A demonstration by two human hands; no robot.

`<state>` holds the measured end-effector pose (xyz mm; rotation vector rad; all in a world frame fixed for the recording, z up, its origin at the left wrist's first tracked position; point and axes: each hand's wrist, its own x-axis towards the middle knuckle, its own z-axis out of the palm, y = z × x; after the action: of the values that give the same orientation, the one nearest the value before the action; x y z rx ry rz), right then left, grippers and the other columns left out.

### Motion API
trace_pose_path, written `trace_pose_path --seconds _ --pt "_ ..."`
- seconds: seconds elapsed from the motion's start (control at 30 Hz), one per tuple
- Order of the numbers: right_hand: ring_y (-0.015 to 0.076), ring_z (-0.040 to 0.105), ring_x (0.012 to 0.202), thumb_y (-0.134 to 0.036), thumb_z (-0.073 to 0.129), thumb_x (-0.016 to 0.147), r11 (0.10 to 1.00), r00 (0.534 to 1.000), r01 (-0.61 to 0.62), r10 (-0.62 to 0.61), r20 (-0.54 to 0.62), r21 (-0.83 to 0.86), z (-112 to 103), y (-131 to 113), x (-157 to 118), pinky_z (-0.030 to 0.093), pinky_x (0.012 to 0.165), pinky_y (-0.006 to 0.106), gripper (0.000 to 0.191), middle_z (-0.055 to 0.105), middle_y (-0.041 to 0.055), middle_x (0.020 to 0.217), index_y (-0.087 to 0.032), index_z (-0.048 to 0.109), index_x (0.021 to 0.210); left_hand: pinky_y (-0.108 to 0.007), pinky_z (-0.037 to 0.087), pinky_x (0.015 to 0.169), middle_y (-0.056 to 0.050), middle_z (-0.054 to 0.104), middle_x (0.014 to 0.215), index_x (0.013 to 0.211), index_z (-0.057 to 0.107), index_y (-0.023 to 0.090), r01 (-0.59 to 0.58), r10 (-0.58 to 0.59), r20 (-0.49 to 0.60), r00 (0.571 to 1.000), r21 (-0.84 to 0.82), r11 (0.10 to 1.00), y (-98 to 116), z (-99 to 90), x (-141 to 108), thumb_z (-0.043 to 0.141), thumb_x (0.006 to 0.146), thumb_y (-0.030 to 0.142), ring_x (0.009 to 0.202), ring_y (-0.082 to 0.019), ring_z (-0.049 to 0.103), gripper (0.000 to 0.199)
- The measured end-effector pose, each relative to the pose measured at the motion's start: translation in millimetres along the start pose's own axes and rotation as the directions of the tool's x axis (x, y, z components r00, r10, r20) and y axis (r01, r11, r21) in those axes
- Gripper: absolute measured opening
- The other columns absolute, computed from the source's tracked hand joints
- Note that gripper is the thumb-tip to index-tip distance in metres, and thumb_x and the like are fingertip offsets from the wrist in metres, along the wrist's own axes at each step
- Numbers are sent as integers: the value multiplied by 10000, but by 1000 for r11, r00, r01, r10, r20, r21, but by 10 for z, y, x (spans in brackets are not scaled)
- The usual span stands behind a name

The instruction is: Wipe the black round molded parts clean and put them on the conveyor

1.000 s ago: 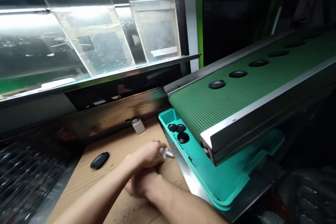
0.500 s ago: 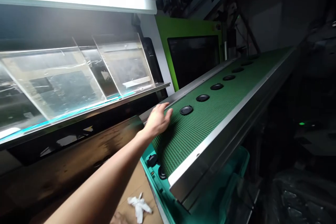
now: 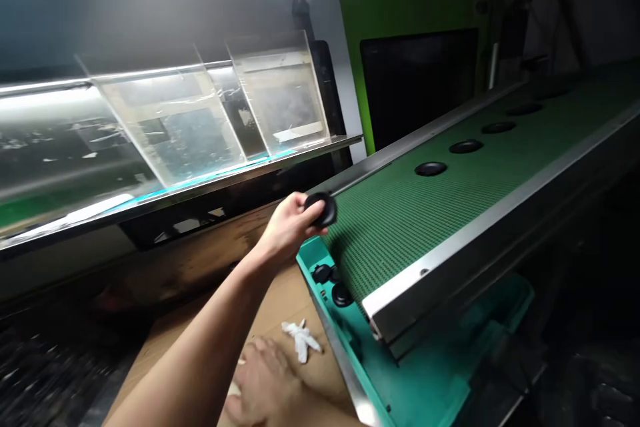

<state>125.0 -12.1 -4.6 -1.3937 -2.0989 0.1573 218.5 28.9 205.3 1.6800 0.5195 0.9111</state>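
My left hand point(image 3: 293, 227) pinches a round black plastic disc point(image 3: 325, 209), thumb on its face, at the left edge of the belt's near end. More black discs point(image 3: 431, 169) lie in a row on the green conveyor belt point(image 3: 400, 227). Lower down, my right hand point(image 3: 265, 377) is over a cardboard sheet point(image 3: 280, 300), its fingers curled and partly behind my left forearm. Something pale shows by its thumb, too blurred to name. A crumpled white scrap point(image 3: 302, 341) lies beside that hand.
Under the belt's end stands a teal crate point(image 3: 345, 347) with several black pieces point(image 3: 342, 294) in it. The belt has a raised metal side rail point(image 3: 480, 227). A machine with clear panels point(image 3: 285, 100) stands on the left, a green machine panel point(image 3: 353, 47) behind.
My left hand has taken the nearest disc off the belt and brought it back, left of the belt's end. The view has shifted, and more of my right hand shows at the bottom.
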Motion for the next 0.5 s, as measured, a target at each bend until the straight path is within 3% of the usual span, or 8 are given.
trace_pose_path --seconds 0.07,0.1,0.23,0.3,0.4,0.5 --pt "270 521 1002 -416 555 763 999 1000 -27 27 15 -21 -29 -17 -6 447 872 412 326 619 112 988 -167 667 941 -265 542 558 -129 655 1056 916 534 160 129 -132 -20 991 -108 986 -124 -451 -594 705 765 296 851 -228 671 266" --pt "277 519 999 -415 549 770 998 999 -42 43 16 -41 -47 -15 -11 450 856 417 334 615 122 995 -160 663 953 -256 546 557 -145 640 1119 947 545 156 168 -181 -81 980 -142 975 -231 -666 -888 699 772 267 884 -237 671 258" --pt "278 526 960 -373 529 790 990 997 -78 78 -4 -115 -120 12 -33 450 809 416 296 619 121 964 -174 661 964 -288 580 704 -118 579 1279 1149 534 235 184 -312 -358 880 -349 919 -825 -1315 -1795 707 735 104 966 -239 670 468" --pt "263 531 930 -345 526 792 990 997 -78 77 -9 -116 -136 28 -49 443 808 403 242 621 101 924 -194 664 923 -305 576 745 -92 560 1310 1180 524 279 121 -330 -452 829 -431 894 -1110 -1472 -2031 664 756 68 999 -240 663 493" --pt "237 535 895 -323 506 824 989 987 -138 132 -92 -54 -125 58 -51 434 819 381 244 617 82 894 -215 662 978 -341 562 792 -105 614 1209 1110 555 230 45 -385 -501 775 -564 825 -1405 -1552 -2181 561 797 24 1002 -236 661 375" --pt "226 518 988 -330 496 863 979 936 -190 202 -287 69 -76 54 5 425 876 359 317 594 87 1032 -228 622 1136 -396 538 839 -110 665 1049 1033 560 192 3 -450 -427 784 -722 691 -1551 -1564 -2189 503 818 24 991 -234 658 279"
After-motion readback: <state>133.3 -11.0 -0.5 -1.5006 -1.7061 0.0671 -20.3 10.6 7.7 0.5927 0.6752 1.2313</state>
